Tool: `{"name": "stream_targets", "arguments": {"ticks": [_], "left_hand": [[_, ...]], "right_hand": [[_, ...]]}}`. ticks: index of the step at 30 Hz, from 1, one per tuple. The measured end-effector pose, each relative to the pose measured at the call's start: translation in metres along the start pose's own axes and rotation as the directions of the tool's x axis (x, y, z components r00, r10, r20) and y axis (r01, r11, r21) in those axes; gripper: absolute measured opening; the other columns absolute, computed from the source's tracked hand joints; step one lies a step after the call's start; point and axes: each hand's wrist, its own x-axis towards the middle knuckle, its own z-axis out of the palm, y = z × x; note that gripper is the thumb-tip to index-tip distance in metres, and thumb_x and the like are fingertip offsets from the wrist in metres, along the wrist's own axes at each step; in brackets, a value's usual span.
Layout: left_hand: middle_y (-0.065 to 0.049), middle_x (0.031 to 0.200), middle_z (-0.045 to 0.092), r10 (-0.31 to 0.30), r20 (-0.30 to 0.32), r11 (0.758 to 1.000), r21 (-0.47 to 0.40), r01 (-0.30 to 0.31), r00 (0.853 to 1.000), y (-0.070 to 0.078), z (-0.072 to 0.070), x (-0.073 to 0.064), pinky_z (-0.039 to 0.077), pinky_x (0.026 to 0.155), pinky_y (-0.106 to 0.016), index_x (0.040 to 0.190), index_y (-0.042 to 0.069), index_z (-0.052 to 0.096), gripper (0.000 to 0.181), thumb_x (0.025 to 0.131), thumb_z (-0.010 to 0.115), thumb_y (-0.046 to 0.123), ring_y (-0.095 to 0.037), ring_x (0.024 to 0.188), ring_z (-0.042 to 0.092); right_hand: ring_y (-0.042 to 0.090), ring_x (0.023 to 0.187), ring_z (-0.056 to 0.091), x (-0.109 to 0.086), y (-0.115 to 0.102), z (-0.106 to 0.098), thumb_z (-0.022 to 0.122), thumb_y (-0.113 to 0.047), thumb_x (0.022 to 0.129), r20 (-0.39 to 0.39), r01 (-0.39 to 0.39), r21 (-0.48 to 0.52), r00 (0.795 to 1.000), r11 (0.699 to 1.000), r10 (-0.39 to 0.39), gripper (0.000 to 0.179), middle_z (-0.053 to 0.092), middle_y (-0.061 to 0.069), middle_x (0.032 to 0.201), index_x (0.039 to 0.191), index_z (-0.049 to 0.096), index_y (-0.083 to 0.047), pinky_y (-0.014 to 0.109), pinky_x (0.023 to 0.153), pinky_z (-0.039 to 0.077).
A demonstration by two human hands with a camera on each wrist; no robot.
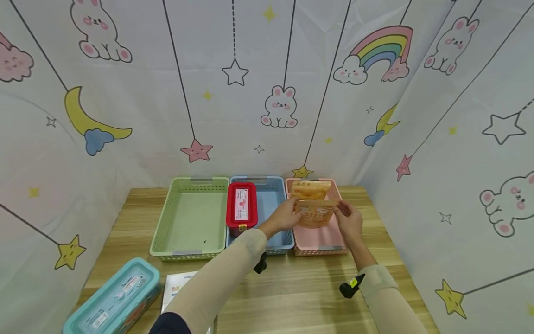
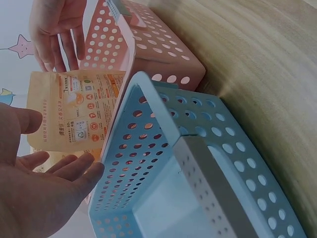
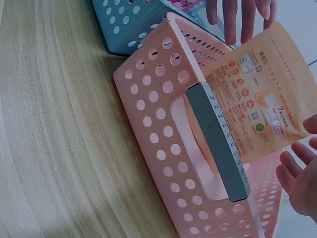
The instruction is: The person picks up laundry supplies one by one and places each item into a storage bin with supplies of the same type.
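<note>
An orange-tan printed pouch (image 1: 315, 215) stands upright over the pink basket (image 1: 329, 241), its lower part down inside the rim. At its left edge my left hand (image 1: 283, 215) grips it, thumb in front and fingers reaching behind. My right hand (image 1: 350, 222) pinches the opposite upper corner. The left wrist view shows the left thumb overlapping the pouch's printed face (image 2: 79, 109). In the right wrist view, the right thumb lies by the pouch's corner. Behind it, a second yellow-orange pouch (image 1: 310, 188) leans at the basket's back.
Left of the pink basket stands a blue basket (image 1: 271, 188) holding a red-lidded box (image 1: 242, 204). Further left is a green basket (image 1: 189, 218). On the wooden table (image 1: 292, 297), a turquoise lidded box (image 1: 114, 297) and a white booklet (image 1: 175, 283) lie near the left forearm.
</note>
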Motion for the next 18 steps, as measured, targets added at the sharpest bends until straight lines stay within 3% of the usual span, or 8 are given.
{"name": "stream_targets", "arguments": {"ticks": [3, 9, 13, 18], "left_hand": [[-0.023, 0.149, 0.056, 0.001, 0.004, 1.000, -0.003, -0.001, 1.000, 0.001, -0.003, -0.002, 0.049, 0.110, -0.051, 0.159, -0.004, 0.039, 0.060, 0.107, 0.058, 0.018, -0.037, 0.136, 0.057], [-0.020, 0.158, 0.049, 0.014, 0.021, 1.000, -0.008, -0.014, 1.000, 0.002, -0.016, -0.010, 0.046, 0.113, -0.055, 0.161, 0.000, 0.038, 0.065, 0.106, 0.059, 0.028, -0.038, 0.143, 0.051], [-0.018, 0.162, 0.044, 0.023, 0.039, 1.000, 0.014, -0.023, 0.999, -0.001, -0.026, -0.018, 0.043, 0.115, -0.057, 0.164, 0.005, 0.034, 0.071, 0.106, 0.061, 0.038, -0.039, 0.145, 0.048], [-0.017, 0.165, 0.041, 0.025, 0.028, 1.000, 0.002, -0.025, 0.999, -0.004, -0.037, -0.026, 0.045, 0.113, -0.058, 0.165, 0.010, 0.033, 0.077, 0.104, 0.064, 0.046, -0.037, 0.145, 0.048]], "right_hand": [[0.038, 0.126, 0.060, 0.000, -0.004, -0.002, 0.068, -0.005, 0.103, 0.000, 0.029, -0.047, 1.000, 0.998, -0.029, 0.046, 0.062, 0.029, 0.138, 0.146, 0.055, 0.009, 0.016, 0.092, 0.051], [0.042, 0.133, 0.056, -0.001, -0.016, -0.006, 0.075, -0.014, 0.100, 0.054, 0.124, -0.129, 0.992, 0.984, -0.118, 0.062, 0.057, 0.027, 0.146, 0.153, 0.049, 0.004, 0.053, 0.113, 0.044], [0.042, 0.140, 0.049, -0.002, -0.024, -0.005, 0.078, -0.024, 0.100, 0.110, 0.176, -0.168, 0.981, 0.970, -0.159, 0.073, 0.051, 0.024, 0.153, 0.159, 0.043, -0.001, 0.059, 0.117, 0.038], [0.043, 0.145, 0.044, -0.002, -0.032, -0.004, 0.079, -0.032, 0.098, 0.126, 0.217, -0.240, 0.973, 0.946, -0.191, 0.080, 0.048, 0.025, 0.156, 0.161, 0.040, -0.003, 0.061, 0.120, 0.034]]}}
